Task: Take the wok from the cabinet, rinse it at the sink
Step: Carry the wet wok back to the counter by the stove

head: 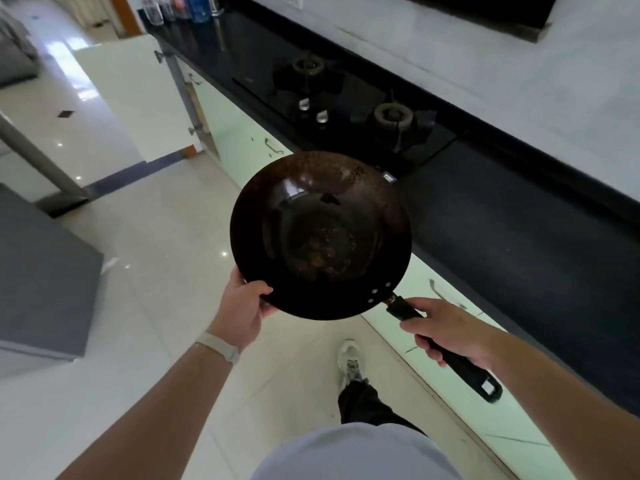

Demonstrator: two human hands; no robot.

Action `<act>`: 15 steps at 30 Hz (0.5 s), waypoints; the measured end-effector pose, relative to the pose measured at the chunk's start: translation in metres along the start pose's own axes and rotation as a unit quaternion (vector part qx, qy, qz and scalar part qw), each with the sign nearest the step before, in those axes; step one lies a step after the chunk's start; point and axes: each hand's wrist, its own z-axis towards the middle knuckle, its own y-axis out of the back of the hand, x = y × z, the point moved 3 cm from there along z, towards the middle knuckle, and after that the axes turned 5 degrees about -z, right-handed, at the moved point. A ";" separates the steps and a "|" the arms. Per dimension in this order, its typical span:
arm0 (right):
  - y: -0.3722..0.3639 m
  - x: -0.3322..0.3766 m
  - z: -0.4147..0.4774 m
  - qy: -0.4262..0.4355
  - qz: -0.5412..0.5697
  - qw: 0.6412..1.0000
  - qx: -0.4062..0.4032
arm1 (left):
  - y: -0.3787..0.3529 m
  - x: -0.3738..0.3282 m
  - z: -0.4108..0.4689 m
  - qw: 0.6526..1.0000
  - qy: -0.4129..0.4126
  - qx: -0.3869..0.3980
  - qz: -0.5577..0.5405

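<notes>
The round, dark wok [320, 233] has brown specks inside and a long black handle [471, 370]. It is held mid-frame, mouth facing up, handle pointing lower right.

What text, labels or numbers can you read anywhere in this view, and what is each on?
Nothing here is legible.
Wok handle, white patch near its end: too small to read.
Bottles at top left: labels blurred.
Pale tag just past the far rim of the wok: unreadable.
</notes>
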 end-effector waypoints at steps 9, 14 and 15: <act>0.073 0.086 0.129 0.042 -0.039 0.994 0.089 | -0.034 -0.061 0.087 0.994 -0.053 -0.098 -0.015; 0.110 0.138 0.190 0.058 -0.078 0.988 0.122 | -0.052 -0.090 0.135 0.987 -0.084 -0.135 -0.023; 0.115 0.150 0.199 0.061 -0.088 0.986 0.128 | -0.054 -0.096 0.142 0.986 -0.090 -0.140 -0.025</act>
